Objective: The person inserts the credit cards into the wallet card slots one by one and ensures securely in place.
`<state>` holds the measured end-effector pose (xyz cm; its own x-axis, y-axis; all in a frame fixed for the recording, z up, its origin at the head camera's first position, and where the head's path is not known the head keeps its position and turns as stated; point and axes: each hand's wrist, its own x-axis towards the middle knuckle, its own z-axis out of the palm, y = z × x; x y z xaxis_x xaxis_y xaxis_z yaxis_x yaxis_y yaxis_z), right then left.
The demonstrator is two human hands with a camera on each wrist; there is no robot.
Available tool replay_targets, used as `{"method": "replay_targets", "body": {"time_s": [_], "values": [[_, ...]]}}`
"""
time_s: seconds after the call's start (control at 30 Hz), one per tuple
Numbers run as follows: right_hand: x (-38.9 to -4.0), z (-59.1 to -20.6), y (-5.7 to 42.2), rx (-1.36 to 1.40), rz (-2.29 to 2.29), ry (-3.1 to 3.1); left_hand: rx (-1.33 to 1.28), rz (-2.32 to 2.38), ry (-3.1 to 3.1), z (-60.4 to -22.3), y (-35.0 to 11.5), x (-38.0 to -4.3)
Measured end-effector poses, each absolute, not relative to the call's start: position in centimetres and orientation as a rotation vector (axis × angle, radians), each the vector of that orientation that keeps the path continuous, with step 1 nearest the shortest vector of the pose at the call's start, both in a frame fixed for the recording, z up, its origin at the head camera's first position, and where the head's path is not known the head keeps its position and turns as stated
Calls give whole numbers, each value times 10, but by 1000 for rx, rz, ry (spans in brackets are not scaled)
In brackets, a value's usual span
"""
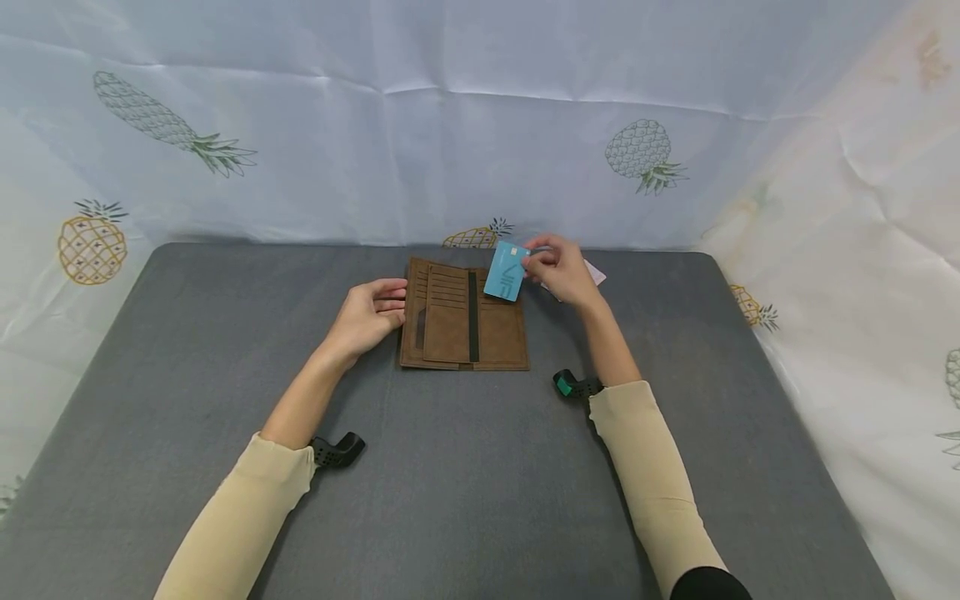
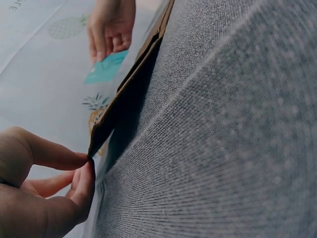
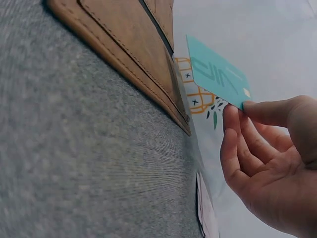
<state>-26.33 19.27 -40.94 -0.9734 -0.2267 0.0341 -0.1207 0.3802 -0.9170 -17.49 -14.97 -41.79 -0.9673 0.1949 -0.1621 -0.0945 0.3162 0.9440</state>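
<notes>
A brown wallet (image 1: 446, 329) lies spread out on the grey table, card slots showing and a dark band down its middle. My left hand (image 1: 369, 318) pinches the wallet's left edge between thumb and fingers, and in the left wrist view that edge is lifted a little off the cloth. Above the wallet's right half, my right hand (image 1: 558, 268) pinches a turquoise card (image 1: 506, 271) with a chip by its corner. The right wrist view shows the card (image 3: 218, 74) held up, apart from the wallet (image 3: 133, 59).
A pale, flat paper-like piece (image 1: 595, 273) lies on the table behind my right hand, partly hidden by it. The grey table (image 1: 465, 483) ends at a white curtain (image 1: 360, 167) printed with pineapples. Black wrist cameras (image 1: 337, 450) sit at both cuffs.
</notes>
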Motion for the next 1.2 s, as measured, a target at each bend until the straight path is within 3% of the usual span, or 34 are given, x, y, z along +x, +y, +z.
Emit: {"method": "replay_targets", "body": {"time_s": [1.2], "values": [[-260, -417, 182, -455, -1391, 2564, 81, 1703, 2343, -417, -148, -173]]}}
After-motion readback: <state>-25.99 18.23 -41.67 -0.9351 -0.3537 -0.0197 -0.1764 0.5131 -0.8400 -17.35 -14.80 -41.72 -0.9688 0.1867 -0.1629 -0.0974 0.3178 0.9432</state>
